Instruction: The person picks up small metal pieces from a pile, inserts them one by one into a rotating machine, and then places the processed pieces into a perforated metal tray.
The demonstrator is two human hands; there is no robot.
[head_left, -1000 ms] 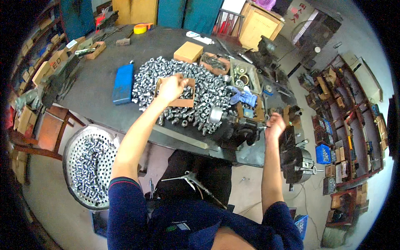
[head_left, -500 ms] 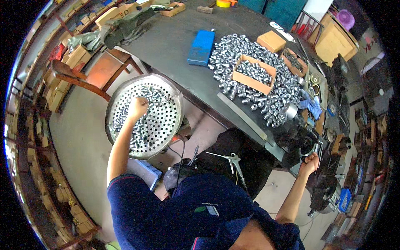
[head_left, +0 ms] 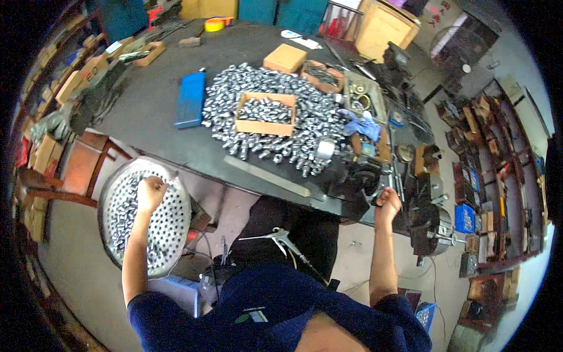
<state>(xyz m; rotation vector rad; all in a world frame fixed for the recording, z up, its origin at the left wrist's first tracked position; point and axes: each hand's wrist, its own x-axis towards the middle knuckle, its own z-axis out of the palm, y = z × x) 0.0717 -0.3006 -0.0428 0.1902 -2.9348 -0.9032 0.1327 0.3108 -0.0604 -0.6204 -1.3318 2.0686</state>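
My left hand (head_left: 152, 194) is over the far part of a round metal pan (head_left: 179, 226) with many holes, its fingers curled together; what they hold, if anything, is hidden. Small shiny metal fittings (head_left: 125, 222) lie in the pan, mostly on its left side. On the right, my right hand (head_left: 387, 205) is closed beside a dark machine fixture (head_left: 360, 179) at the table edge. Whatever it grips is too small to make out. A big heap of metal fittings (head_left: 234, 88) covers the middle of the table, around an open cardboard box (head_left: 265, 127) filled with more of them.
A blue case (head_left: 190, 100) lies left of the heap, a closed carton (head_left: 284, 57) behind it. A flat metal bar (head_left: 267, 176) runs along the table's front edge. An air blow gun (head_left: 281, 237) rests on my lap. A wooden chair (head_left: 82, 167) stands left, shelves (head_left: 510, 182) right.
The view has swung to the right. My left hand stays over the pan with fingers curled. My right hand remains near the fixture, closed.
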